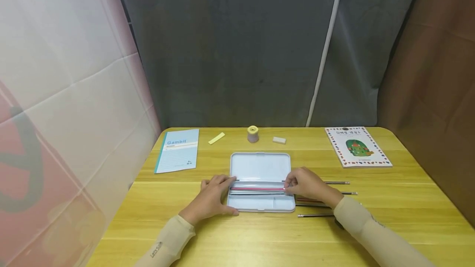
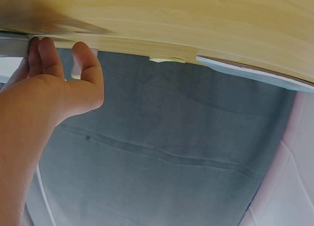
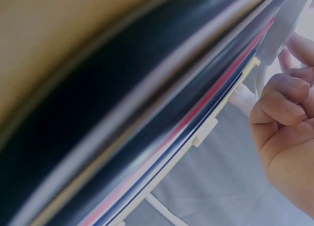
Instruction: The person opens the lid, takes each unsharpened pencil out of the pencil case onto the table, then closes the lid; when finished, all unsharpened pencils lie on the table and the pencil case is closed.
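A white pencil case (image 1: pixel 260 167) lies open on the table, its lid tipped back. Inside are a red pencil (image 1: pixel 256 188) and, nearer the front, a dark pencil (image 1: pixel 252 194). My right hand (image 1: pixel 307 184) is at the case's right end, thumb and fingertips pinching the end of the red pencil. Its fingers curl inward in the right wrist view. The left hand (image 1: pixel 210 199) steadies the case's left side, fingers by the hinge and thumb along the front corner. Several dark pencils lie right of the case, one pencil (image 1: pixel 315 216) nearest the front, partly under my right forearm.
Along the back stand a light blue notebook (image 1: pixel 179 153), a yellow strip (image 1: pixel 216 138), a small yellow-topped cylinder (image 1: pixel 253 134) and a white eraser (image 1: pixel 279 140). A picture-covered book (image 1: pixel 358 147) lies at the back right. A grey curtain (image 1: pixel 230 52) hangs behind the table.
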The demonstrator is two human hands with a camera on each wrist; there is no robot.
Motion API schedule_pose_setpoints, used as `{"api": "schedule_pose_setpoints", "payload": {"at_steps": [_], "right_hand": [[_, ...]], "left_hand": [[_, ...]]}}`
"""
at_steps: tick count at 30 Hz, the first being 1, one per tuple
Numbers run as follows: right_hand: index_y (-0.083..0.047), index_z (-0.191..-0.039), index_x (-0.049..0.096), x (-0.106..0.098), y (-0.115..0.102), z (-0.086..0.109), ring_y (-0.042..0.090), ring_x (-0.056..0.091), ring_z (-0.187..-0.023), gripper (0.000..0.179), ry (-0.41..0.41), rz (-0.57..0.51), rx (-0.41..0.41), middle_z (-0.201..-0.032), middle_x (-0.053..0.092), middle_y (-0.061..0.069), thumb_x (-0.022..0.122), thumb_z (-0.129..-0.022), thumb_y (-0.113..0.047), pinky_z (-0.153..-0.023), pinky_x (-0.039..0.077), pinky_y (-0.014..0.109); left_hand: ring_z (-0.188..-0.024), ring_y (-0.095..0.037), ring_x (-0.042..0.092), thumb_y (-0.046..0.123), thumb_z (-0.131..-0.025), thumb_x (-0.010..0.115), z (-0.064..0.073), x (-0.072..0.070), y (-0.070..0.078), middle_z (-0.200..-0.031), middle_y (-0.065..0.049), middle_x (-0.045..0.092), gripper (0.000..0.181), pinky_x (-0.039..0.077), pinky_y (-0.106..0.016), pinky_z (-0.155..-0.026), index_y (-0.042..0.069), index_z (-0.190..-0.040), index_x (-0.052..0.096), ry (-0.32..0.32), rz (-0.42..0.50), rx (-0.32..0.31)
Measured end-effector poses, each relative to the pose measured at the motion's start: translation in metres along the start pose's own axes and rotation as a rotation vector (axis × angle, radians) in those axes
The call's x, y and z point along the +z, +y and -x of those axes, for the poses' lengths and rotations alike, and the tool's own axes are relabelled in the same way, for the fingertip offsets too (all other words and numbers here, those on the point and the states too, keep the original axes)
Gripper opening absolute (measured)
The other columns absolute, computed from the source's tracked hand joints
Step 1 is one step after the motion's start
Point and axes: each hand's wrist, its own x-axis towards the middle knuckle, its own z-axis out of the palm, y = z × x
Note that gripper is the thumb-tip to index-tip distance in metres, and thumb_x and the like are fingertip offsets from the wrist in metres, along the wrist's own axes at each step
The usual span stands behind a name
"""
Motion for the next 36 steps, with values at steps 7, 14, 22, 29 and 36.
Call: {"api": "schedule_pose_setpoints", "payload": {"at_steps": [7,14,22,29,36], "right_hand": [[-0.013,-0.086,0.079,-0.003,0.006,0.007,0.0,0.04,-0.055,0.007,0.028,-0.06,-0.028,-0.06,0.051,-0.009,0.083,-0.092,-0.014,-0.057,0.039,0.021],[-0.015,-0.086,0.077,-0.007,0.013,0.018,-0.001,0.041,-0.057,0.01,0.072,-0.07,-0.058,-0.062,0.048,-0.01,0.08,-0.095,-0.015,-0.058,0.039,0.021],[-0.017,-0.088,0.078,-0.018,0.027,0.039,0.0,0.043,-0.062,0.01,0.12,-0.125,-0.09,-0.068,0.051,-0.009,0.078,-0.098,-0.014,-0.059,0.041,0.024],[-0.022,-0.09,0.079,-0.034,0.037,0.068,-0.002,0.043,-0.062,0.009,0.172,-0.132,-0.051,-0.067,0.05,-0.013,0.078,-0.098,-0.017,-0.056,0.041,0.024],[-0.017,-0.092,0.08,-0.049,0.045,0.102,-0.002,0.045,-0.063,0.007,0.203,-0.132,-0.056,-0.07,0.052,-0.013,0.078,-0.097,-0.012,-0.055,0.041,0.025]], "left_hand": [[-0.14,-0.03,0.052,0.048,-0.07,0.098,-0.001,0.002,-0.001,-0.146,-0.009,0.061,0.105,0.029,-0.049,-0.098,0.007,-0.156,0.054,0.003,0.001,0.002],[-0.139,-0.03,0.052,0.048,-0.07,0.098,-0.001,0.003,-0.001,-0.146,-0.009,0.061,0.106,0.029,-0.049,-0.099,0.006,-0.156,0.054,-0.003,0.004,0.0],[-0.138,-0.03,0.053,0.048,-0.07,0.098,-0.001,0.003,-0.002,-0.143,-0.009,0.062,0.105,0.029,-0.049,-0.098,0.007,-0.156,0.054,0.005,-0.012,0.007],[-0.136,-0.03,0.053,0.049,-0.069,0.099,0.0,0.004,-0.003,-0.141,-0.008,0.064,0.106,0.029,-0.048,-0.097,0.006,-0.155,0.055,0.02,-0.014,0.023],[-0.137,-0.03,0.053,0.051,-0.07,0.098,-0.001,0.003,-0.003,-0.142,-0.009,0.063,0.106,0.028,-0.049,-0.097,0.007,-0.156,0.054,0.016,-0.01,0.019]]}}
